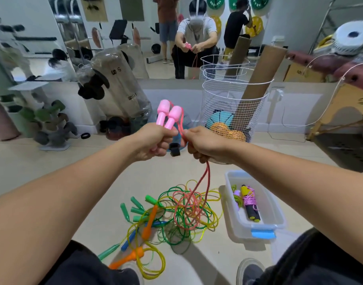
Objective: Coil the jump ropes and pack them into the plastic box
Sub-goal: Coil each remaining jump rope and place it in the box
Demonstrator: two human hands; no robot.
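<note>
Both hands grip the pink rope [205, 177] above a tiled floor [94, 171], left hand [153, 140] holding its handles [168, 118], right hand [205, 144] pinching cord, mirror [135, 38] behind

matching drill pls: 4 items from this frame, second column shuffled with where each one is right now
Items:
1. pink handles
2. pink cord
3. orange handle
4. purple-wrapped rope

Places:
A. lying in the tangled pile on the floor
B. inside the plastic box
C. gripped together in the left hand
D. pinched in the right hand, hanging down to the pile

Pairs: 1-C, 2-D, 3-A, 4-B
</note>
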